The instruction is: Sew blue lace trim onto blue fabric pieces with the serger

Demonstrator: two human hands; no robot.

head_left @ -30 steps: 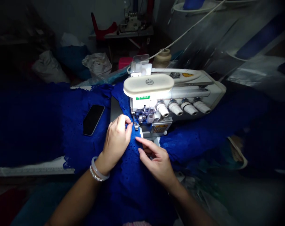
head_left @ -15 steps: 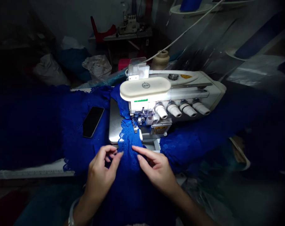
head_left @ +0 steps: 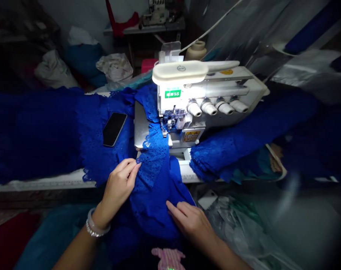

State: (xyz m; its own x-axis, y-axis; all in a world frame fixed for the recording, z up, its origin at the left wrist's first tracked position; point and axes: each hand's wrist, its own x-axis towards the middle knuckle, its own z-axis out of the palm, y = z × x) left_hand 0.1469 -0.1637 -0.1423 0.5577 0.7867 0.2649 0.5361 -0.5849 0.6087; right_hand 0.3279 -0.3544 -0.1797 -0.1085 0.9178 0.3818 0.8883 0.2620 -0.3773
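Observation:
A length of blue eyelet fabric with a scalloped edge (head_left: 155, 168) runs from under the presser foot (head_left: 164, 132) of a white overlock sewing machine (head_left: 225, 90) down toward me. My left hand (head_left: 121, 182) pinches the fabric's scalloped left edge between thumb and fingertips, just in front of the metal plate (head_left: 141, 129). Lower down on the right, my right hand (head_left: 191, 221) is closed on the fabric's other side, fingers bent over it and thumb mostly hidden. The machine's lamp (head_left: 180, 72) lights the sewing area.
A black phone (head_left: 114, 129) lies on blue fabric left of the machine. More folded blue fabric (head_left: 238, 150) is piled to the right. A ruler strip (head_left: 55, 182) runs along the table's front edge. Stuffed sacks (head_left: 115, 67) and another sewing machine (head_left: 156, 13) stand behind.
My left hand has closed on the scalloped edge. My right hand has moved down and away from the machine, onto the lower fabric. The fabric is spread wider, and the view has tilted down.

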